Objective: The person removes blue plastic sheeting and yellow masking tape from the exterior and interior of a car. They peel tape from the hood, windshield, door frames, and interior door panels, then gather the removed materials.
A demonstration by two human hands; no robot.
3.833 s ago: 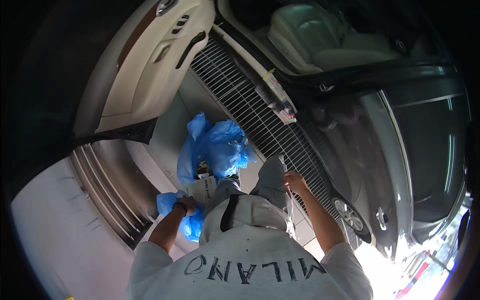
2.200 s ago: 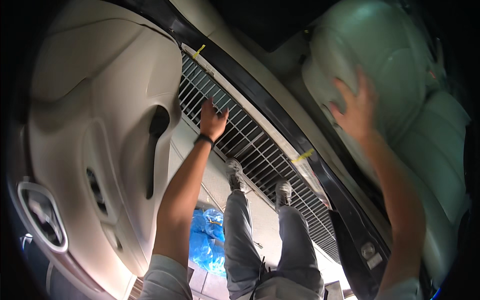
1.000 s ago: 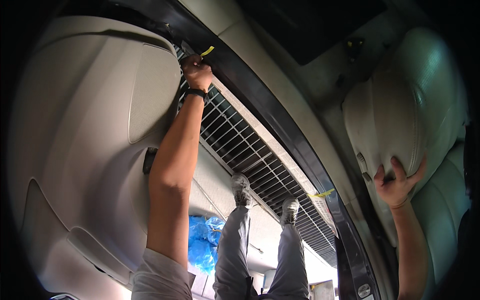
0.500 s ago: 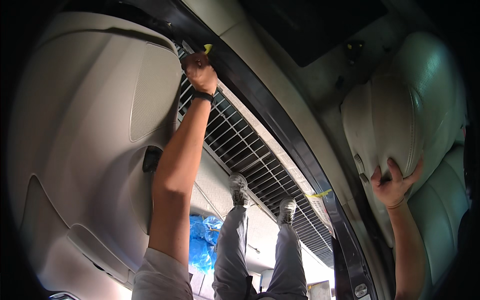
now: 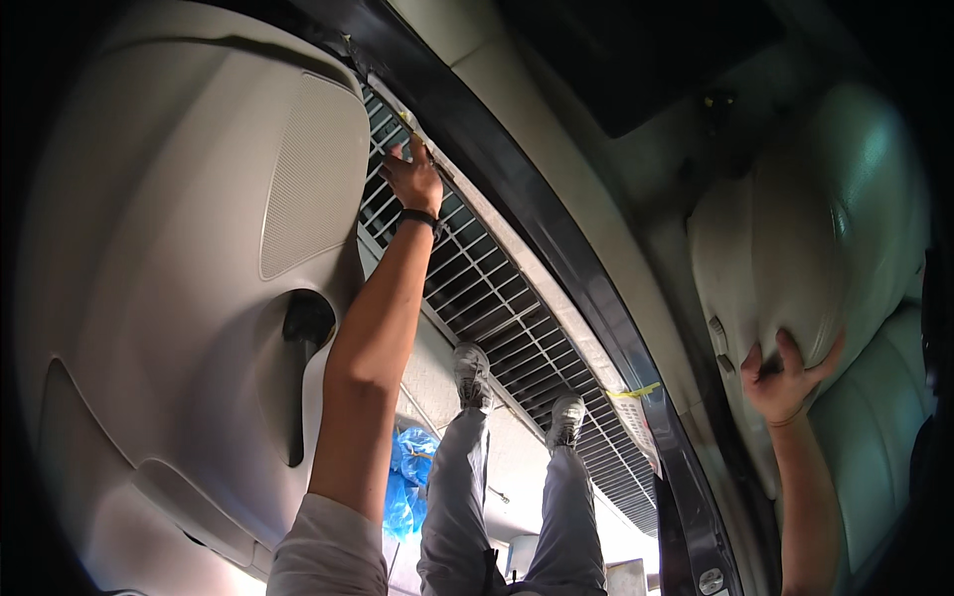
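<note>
My left hand [image 5: 414, 182] reaches out above the floor grating, its fingers apart and the fingertips at the edge of a pale strip [image 5: 537, 296] that runs along the car's dark door sill [image 5: 556, 228]. Just beyond those fingertips is a small bit of yellow tape [image 5: 405, 116]. Whether the fingers touch the strip I cannot tell. My right hand [image 5: 780, 385] rests with spread fingers on the lower side of a beige leather car seat [image 5: 765, 258], close to its side controls [image 5: 720, 343]. Nothing shows in either hand.
An open beige door panel [image 5: 179, 248] with a speaker grille fills the left. Below are my legs and shoes on pale flooring beside the metal grating [image 5: 497, 318]. Blue plastic [image 5: 407, 472] lies left of my legs. More yellow tape [image 5: 634, 390] crosses the sill strip.
My left hand has opened from a closed grip and drawn slightly back from the tape, which no longer stands up. My right hand stays on the seat. The view has shifted slightly.
</note>
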